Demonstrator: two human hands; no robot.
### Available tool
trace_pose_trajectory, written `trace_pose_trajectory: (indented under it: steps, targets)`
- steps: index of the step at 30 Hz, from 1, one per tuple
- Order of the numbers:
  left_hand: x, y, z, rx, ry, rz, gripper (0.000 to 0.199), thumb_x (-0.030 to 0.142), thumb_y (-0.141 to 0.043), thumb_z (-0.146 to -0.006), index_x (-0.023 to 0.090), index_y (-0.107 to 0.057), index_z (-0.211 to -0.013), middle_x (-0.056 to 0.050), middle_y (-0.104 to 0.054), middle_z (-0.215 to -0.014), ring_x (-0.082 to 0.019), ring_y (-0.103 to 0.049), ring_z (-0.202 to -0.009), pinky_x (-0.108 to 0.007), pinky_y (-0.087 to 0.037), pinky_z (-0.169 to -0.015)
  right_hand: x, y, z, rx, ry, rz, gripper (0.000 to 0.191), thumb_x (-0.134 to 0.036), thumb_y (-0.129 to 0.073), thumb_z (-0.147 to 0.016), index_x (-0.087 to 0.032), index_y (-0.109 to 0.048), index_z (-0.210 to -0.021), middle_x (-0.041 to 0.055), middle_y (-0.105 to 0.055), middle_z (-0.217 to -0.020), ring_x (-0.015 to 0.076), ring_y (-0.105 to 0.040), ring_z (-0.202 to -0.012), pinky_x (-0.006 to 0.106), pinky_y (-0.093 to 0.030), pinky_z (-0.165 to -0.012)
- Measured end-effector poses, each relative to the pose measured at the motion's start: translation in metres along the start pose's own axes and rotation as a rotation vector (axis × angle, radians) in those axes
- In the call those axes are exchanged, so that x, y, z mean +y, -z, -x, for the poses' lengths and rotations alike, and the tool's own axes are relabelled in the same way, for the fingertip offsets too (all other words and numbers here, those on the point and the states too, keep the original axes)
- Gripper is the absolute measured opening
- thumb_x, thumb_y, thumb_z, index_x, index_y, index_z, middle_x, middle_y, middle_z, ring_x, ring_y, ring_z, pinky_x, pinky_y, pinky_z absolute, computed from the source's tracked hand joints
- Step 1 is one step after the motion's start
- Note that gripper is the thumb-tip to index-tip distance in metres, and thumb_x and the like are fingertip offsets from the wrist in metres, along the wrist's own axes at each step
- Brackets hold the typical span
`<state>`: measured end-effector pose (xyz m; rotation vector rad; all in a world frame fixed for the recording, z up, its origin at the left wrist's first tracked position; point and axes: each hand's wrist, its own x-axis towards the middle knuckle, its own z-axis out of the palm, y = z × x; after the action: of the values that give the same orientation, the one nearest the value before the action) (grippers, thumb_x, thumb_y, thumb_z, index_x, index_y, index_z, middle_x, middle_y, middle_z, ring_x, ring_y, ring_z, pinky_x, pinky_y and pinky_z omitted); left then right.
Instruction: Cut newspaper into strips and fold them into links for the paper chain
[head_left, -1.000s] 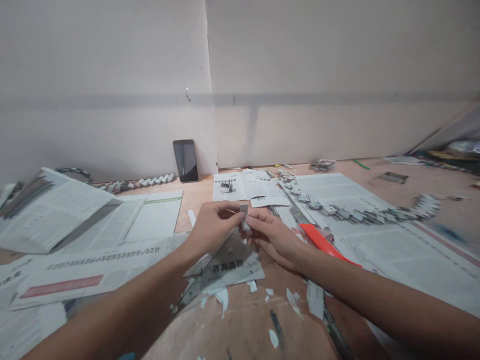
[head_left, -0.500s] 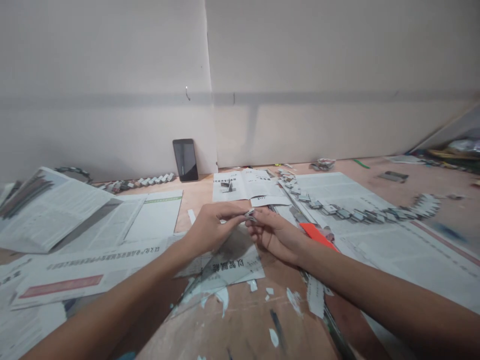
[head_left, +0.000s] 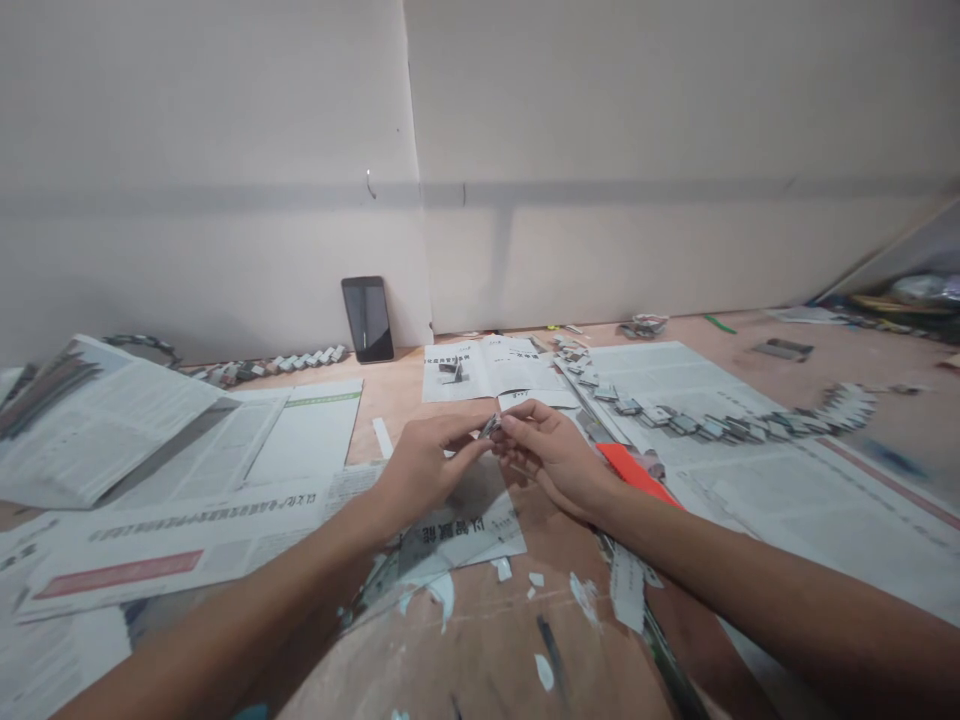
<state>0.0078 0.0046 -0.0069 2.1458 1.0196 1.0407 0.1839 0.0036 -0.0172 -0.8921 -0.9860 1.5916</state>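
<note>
left fingers: left hand (head_left: 420, 468) pinching the small folded paper (head_left: 489, 427)
right fingers: right hand (head_left: 556, 458) gripping its other side
beyond fingertips: printed sheet (head_left: 491, 368)
right of fingers: folded-paper chain (head_left: 709, 428), red tool (head_left: 637, 474)

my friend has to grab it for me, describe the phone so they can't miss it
Look at the foot of the pale wall, at the back of the table. The black phone leans upright there, left of the wall's seam, the only dark, glossy rectangle among pale papers.
</note>
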Motion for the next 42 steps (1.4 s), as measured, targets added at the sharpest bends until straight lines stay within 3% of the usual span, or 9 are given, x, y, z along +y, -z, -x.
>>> trace_pose_trajectory:
  steps: [4, 10, 14, 19, 36, 42]
  targets:
    - [0.001, -0.003, 0.002, 0.026, 0.007, -0.028, 0.03, 0.024, -0.057, -0.088, 0.027, -0.066, -0.116, -0.002, -0.074, -0.101, -0.018, -0.069, -0.083, -0.031, -0.054, -0.078, 0.003, 0.001, -0.001, -0.011, 0.089, 0.093, 0.029, -0.04, -0.077, -0.069, -0.019, -0.061, -0.08, 0.0006, -0.069, -0.071, 0.0127, -0.064, -0.067, 0.027, -0.05, -0.065]
    - [0.0, -0.002, 0.002, 0.07, 0.015, -0.094, 0.025, 0.023, -0.051, -0.091, 0.024, -0.069, -0.108, -0.003, -0.074, -0.098, -0.018, -0.068, -0.083, -0.032, -0.052, -0.078, 0.006, 0.005, 0.002, -0.037, 0.295, 0.381, 0.015, -0.031, -0.071, -0.076, -0.023, -0.066, -0.087, 0.0021, -0.069, -0.085, 0.0156, -0.064, -0.08, 0.031, -0.051, -0.075]
    - [-0.003, -0.004, 0.002, 0.075, -0.03, -0.124, 0.022, 0.025, -0.056, -0.089, 0.024, -0.069, -0.107, -0.003, -0.074, -0.1, -0.019, -0.067, -0.087, -0.032, -0.051, -0.08, 0.006, 0.005, 0.003, 0.035, 0.35, 0.512, 0.01, -0.031, -0.068, -0.078, -0.024, -0.068, -0.085, 0.0023, -0.069, -0.082, 0.0168, -0.063, -0.077, 0.033, -0.051, -0.073]
    - [-0.001, -0.005, 0.002, 0.104, -0.057, -0.115, 0.019, 0.024, -0.057, -0.088, 0.023, -0.071, -0.1, -0.003, -0.075, -0.094, -0.019, -0.068, -0.083, -0.031, -0.051, -0.078, 0.004, 0.004, 0.004, 0.002, 0.423, 0.565, 0.008, -0.029, -0.068, -0.078, -0.024, -0.069, -0.085, 0.0029, -0.07, -0.083, 0.0176, -0.064, -0.078, 0.033, -0.05, -0.074]
    - [0.006, -0.005, 0.003, 0.148, -0.153, -0.141, 0.012, 0.016, -0.054, -0.078, 0.016, -0.063, -0.07, -0.003, -0.064, -0.065, -0.015, -0.057, -0.061, -0.028, -0.045, -0.06, 0.0, 0.0, 0.009, -0.025, 0.424, 0.584, 0.008, -0.028, -0.072, -0.074, -0.025, -0.069, -0.081, 0.0032, -0.071, -0.079, 0.0191, -0.065, -0.075, 0.036, -0.051, -0.073]
    - [-0.001, 0.009, -0.002, -0.033, -0.122, -0.082, 0.013, 0.02, -0.055, -0.083, 0.018, -0.067, -0.08, -0.003, -0.07, -0.076, -0.015, -0.061, -0.069, -0.027, -0.047, -0.066, -0.005, 0.0, 0.008, -0.094, 0.404, 0.597, 0.01, -0.027, -0.071, -0.075, -0.025, -0.074, -0.084, 0.0041, -0.073, -0.085, 0.0209, -0.066, -0.083, 0.037, -0.051, -0.077]
